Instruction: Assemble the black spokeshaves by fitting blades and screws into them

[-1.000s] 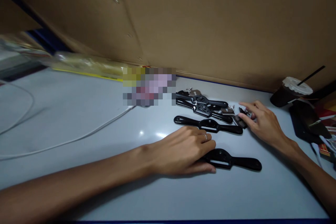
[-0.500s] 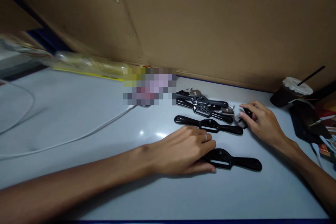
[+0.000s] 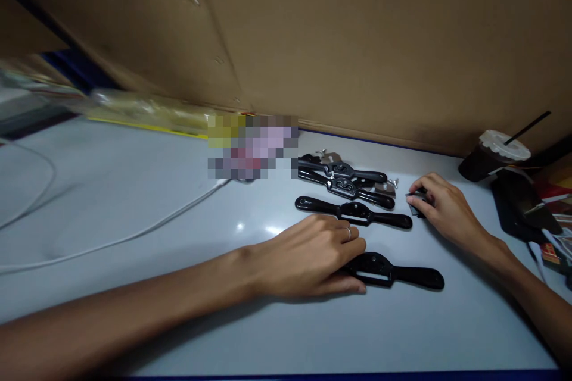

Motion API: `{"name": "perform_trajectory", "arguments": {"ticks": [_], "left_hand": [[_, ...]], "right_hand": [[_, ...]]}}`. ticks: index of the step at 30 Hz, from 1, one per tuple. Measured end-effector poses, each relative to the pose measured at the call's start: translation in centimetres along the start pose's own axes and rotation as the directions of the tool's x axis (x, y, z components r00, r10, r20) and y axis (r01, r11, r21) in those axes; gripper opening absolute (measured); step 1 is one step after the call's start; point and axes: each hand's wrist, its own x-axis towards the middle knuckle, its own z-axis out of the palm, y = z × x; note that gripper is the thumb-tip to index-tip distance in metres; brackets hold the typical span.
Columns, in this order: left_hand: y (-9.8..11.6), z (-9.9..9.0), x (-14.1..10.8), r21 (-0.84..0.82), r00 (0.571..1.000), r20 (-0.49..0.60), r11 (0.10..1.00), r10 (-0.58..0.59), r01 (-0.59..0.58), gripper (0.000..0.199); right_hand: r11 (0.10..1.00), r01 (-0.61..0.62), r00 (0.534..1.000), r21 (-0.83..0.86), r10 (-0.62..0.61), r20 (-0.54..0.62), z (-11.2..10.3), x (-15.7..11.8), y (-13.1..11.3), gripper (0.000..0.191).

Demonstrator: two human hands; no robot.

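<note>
My left hand is closed around the left end of a black spokeshave body lying flat on the table, its right handle and slotted middle showing. The fingers of my right hand pinch a thin dark grey metal plate, likely a spokeshave blade, close to the tabletop. A second spokeshave body lies between my hands. Farther back, two more spokeshave bodies overlap among small metal plates and silvery screws.
A lidded cup with a straw stands at the back right, beside a dark box and clutter. A white cable runs left from a blurred-out item. A plastic-wrapped roll lies along the cardboard wall.
The plate between my right fingers has turned, and more of its flat grey face shows. My right hand has barely shifted. My left hand and the spokeshave body stay put.
</note>
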Motion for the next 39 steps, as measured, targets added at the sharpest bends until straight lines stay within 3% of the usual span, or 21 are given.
{"name": "perform_trajectory", "arguments": {"ticks": [6,16,24,29,34,39], "left_hand": [[0.0,0.0,0.0,-0.001,1.0,-0.002,1.0,0.0,0.0,0.035],[-0.1,0.1,-0.2,0.001,1.0,-0.003,1.0,-0.007,0.007,0.035],[0.0,0.1,0.0,-0.003,1.0,0.007,1.0,-0.009,0.009,0.035],[-0.1,0.1,0.0,-0.005,1.0,0.006,1.0,-0.01,0.01,0.035],[0.0,0.0,0.0,-0.002,1.0,0.019,1.0,-0.016,0.017,0.036],[0.0,0.2,0.0,0.023,1.0,-0.019,0.999,0.023,-0.023,0.037]], "right_hand": [[0.991,-0.019,0.992,0.131,0.035,-0.119,-0.2,0.4,0.6,0.013],[0.824,-0.173,0.967,0.54,0.247,-0.067,0.5,0.8,1.6,0.028],[0.801,-0.147,0.949,0.58,0.279,-0.145,0.0,1.0,0.6,0.025],[0.768,-0.19,0.945,0.611,0.312,-0.099,-0.4,1.0,0.6,0.027],[0.655,-0.256,0.934,0.711,0.358,0.007,-1.4,0.7,-0.2,0.035],[0.595,-0.237,0.963,0.768,0.246,0.106,-1.6,-0.3,-2.6,0.032]]}}
